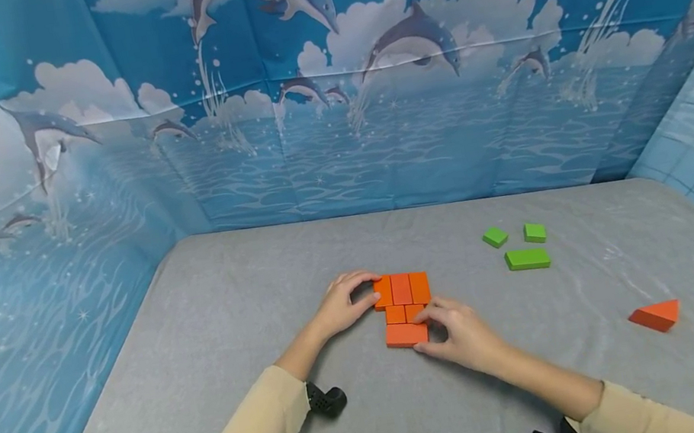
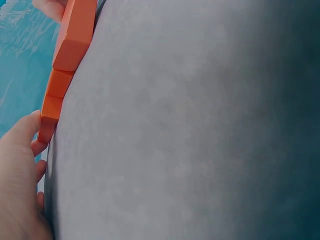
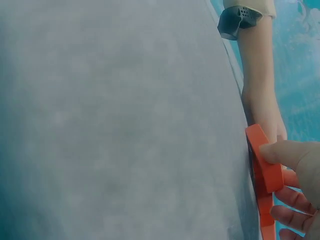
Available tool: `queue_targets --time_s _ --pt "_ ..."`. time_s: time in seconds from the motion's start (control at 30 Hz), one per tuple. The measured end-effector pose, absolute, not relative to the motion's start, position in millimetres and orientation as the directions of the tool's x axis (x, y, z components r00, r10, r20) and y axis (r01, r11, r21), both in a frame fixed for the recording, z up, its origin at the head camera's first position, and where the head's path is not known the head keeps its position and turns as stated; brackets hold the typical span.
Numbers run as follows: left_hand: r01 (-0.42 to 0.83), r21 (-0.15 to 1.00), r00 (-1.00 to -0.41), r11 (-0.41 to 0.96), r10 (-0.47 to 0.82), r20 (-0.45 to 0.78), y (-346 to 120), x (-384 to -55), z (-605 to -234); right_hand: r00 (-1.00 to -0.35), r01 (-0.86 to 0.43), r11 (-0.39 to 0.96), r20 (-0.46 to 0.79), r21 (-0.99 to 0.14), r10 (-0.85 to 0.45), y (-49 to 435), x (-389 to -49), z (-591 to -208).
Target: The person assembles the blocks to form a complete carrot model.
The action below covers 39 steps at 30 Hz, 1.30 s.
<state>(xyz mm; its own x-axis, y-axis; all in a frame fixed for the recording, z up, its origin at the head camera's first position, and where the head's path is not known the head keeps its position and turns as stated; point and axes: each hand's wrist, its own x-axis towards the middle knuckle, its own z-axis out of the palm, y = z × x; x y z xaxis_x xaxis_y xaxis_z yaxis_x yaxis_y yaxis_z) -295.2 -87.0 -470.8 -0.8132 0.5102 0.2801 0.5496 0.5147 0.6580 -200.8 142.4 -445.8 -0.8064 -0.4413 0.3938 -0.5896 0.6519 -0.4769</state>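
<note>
Several orange blocks lie flat together on the grey cloth in the head view. Three upright rectangles form the far row, with a middle block (image 1: 401,289); two small squares sit below them, and a wide rectangular block (image 1: 405,334) lies nearest. My left hand (image 1: 341,304) holds the left end of the far row, thumb on its side and index finger at the far corner. At the right end of the wide block, my right hand (image 1: 461,332) pinches it between thumb and fingers. The right wrist view shows the thumb on this block's (image 3: 265,162) near face.
Three green blocks lie apart at the back right, the longest one (image 1: 527,260) nearest. Farther right is an orange triangular block (image 1: 657,316). Grey cloth (image 1: 226,284) covers the table, and a dolphin-print curtain (image 1: 335,149) hangs around its back and sides.
</note>
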Motion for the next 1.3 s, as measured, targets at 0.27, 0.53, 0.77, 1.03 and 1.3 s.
queue_targets --time_s 0.27,0.53,0.77,1.03,1.3 --pt "0.546 0.66 -0.815 0.516 0.509 0.277 -86.4 -293.9 -468.7 -0.792 -0.602 0.671 0.428 -0.433 -0.435 141.6 -200.3 -449.1" --pt "0.539 0.666 -0.818 0.515 0.507 0.271 -86.4 -294.0 -468.7 -0.801 -0.586 0.701 0.423 -0.406 -0.424 140.4 -200.7 -451.6" --pt "0.548 0.663 -0.814 0.51 0.508 0.282 -86.8 -293.4 -468.9 -0.8 -0.58 0.71 0.446 -0.399 -0.402 139.6 -200.4 -452.1" --pt "0.549 0.665 -0.812 0.506 0.511 0.281 -86.5 -294.7 -469.4 -0.812 -0.558 0.727 0.445 -0.4 -0.379 138.5 -199.9 -452.4" --pt "0.557 0.666 -0.807 0.496 0.514 0.292 -86.3 -293.0 -468.2 -0.813 -0.555 0.732 0.442 -0.394 -0.379 138.5 -199.8 -453.3"
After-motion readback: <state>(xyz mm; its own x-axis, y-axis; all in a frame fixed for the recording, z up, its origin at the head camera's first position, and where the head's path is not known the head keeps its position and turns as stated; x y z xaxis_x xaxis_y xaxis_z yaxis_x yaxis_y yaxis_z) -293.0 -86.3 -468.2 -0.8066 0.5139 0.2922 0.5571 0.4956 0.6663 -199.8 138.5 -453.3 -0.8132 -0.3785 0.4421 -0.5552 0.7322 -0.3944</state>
